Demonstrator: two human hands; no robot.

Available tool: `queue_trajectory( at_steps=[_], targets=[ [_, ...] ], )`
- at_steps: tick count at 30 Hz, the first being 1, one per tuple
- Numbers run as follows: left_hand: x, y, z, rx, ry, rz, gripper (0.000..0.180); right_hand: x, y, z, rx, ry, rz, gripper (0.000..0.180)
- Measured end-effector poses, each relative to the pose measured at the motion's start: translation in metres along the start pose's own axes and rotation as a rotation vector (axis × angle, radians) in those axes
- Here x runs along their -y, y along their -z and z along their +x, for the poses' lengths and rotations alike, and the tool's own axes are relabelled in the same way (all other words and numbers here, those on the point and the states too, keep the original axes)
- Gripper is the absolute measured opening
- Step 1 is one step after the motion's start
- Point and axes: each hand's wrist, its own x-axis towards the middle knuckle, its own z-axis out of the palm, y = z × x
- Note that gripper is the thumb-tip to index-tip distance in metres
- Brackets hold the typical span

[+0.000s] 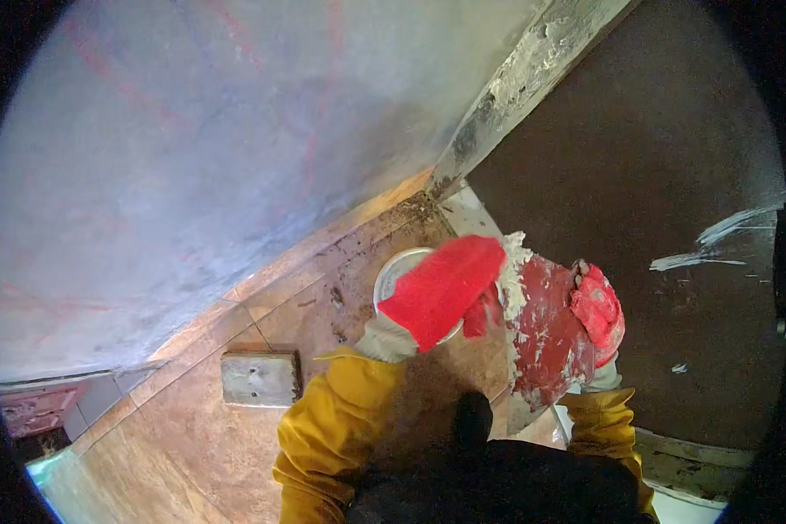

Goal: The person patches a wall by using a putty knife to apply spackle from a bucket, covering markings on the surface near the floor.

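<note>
Putty loading in hand: left hand [441,288] curled, grip unclear, over bucket [399,266]; hawk board [546,327] clenched by right hand [599,307] at 3 o'clock; wall [218,148] spreading prob. needed next.

I see a pale grey plastered wall [201,148] filling the upper left, faintly streaked with red. Below it runs a tan tiled floor [183,437], dirty along the wall's foot. A small grey block [259,378] lies on the tiles near the wall. To the right stands a dark brown door [637,148] with white smears, beside a plaster-caked frame [515,87].
</note>
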Motion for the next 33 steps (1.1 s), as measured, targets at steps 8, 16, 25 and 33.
queue_trajectory(
  at_steps=[8, 16, 25, 33],
  targets=[
    [-0.032, 0.061, -0.037, -0.55, -0.02, 0.181, 0.048, 0.002, -0.004, -0.033, -0.157, -0.425, 0.319, 0.03],
    [0.027, 0.105, -0.057, -0.919, 0.106, 0.03, 0.038, 0.001, -0.005, -0.034, -0.108, -0.5, 0.217, 0.034],
    [0.061, 0.068, -0.016, -0.528, 0.236, 0.905, 0.029, -0.007, -0.005, -0.041, 0.048, -0.112, -0.148, 0.035],
    [0.083, 0.091, 0.03, 0.009, -0.014, 1.286, 0.028, -0.004, 0.001, -0.051, 0.126, -0.218, -0.116, 0.033]
  ],
)
